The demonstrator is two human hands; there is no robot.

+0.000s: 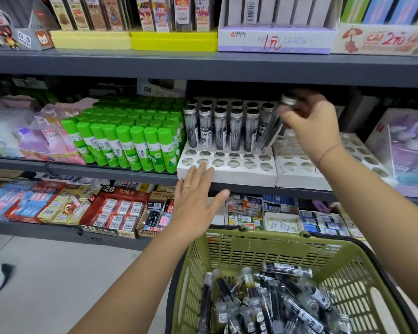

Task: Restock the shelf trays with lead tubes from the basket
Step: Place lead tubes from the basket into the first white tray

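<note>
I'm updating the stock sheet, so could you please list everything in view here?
lead tubes in tray: about a dozen, clear with silver caps, upright in the back rows of the left tray
left tray: one, white, middle shelf, front holes empty
right tray: one, white, beside it, visible holes empty
glue sticks: many, green, left of the trays
eraser boxes: several, red and yellow, lower shelf
basket: one, olive green, below, holding many loose lead tubes
left hand: open, fingertips at the left tray's front edge
right hand: holds a tilted tube at the left tray's right end
</note>
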